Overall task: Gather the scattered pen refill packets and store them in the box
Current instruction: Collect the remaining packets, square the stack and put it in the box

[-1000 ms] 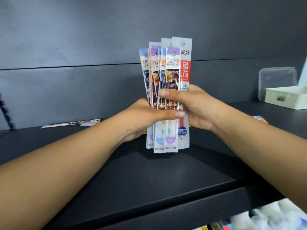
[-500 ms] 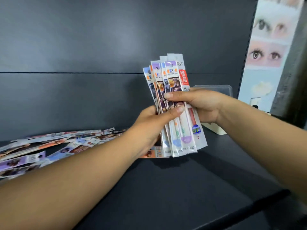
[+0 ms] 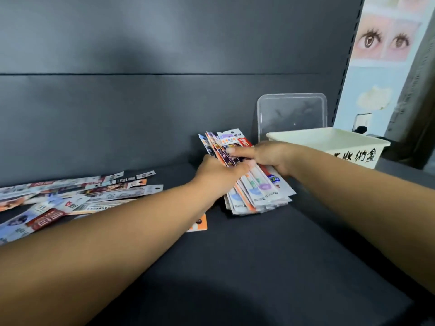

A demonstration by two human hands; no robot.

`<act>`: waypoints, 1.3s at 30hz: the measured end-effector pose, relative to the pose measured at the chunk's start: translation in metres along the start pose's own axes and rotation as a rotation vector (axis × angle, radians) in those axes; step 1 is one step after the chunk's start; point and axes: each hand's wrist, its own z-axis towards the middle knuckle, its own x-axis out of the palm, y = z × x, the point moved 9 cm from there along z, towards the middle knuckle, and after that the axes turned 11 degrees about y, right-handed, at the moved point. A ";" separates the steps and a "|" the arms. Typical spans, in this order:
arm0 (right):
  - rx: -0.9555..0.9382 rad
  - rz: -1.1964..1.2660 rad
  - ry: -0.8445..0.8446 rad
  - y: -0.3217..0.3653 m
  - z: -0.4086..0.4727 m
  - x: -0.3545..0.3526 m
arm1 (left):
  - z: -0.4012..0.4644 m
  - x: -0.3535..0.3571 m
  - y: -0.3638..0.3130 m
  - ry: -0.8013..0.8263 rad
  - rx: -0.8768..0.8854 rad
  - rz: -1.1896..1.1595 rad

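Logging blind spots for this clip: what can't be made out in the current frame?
- Box interior: head view, near wall hides it.
- Loose packets: head view, left edge cuts them, print blurred.
- Orange packet: left arm covers most.
- Bundle count: packets overlap, left hand and right hand cover its middle.

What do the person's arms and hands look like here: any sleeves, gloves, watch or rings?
Both forearms are bare up to the frame edge, with no sleeves in view. The left hand and right hand wear no gloves. No watch, bracelet or ring shows. The visible fingernails are short and unpainted.
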 end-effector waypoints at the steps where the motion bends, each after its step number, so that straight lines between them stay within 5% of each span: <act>1: 0.004 -0.061 -0.054 0.000 0.001 -0.006 | 0.005 -0.002 0.003 -0.034 -0.018 0.102; 7: 0.000 -0.332 -0.248 -0.005 0.005 -0.021 | 0.009 -0.006 0.015 -0.074 -0.262 0.663; 14: -0.087 -0.280 -0.334 -0.007 -0.002 -0.032 | -0.008 0.000 0.004 -0.010 -0.218 0.348; 19: -0.162 -0.585 -0.214 -0.009 -0.047 -0.013 | -0.033 0.014 0.004 0.199 -0.173 0.540; 25: -0.146 -0.528 -0.211 -0.026 -0.066 -0.007 | -0.046 0.035 -0.006 0.332 -0.103 0.568; 39: -0.225 -0.552 -0.174 -0.033 -0.059 -0.005 | -0.036 0.042 -0.002 0.270 -0.086 1.036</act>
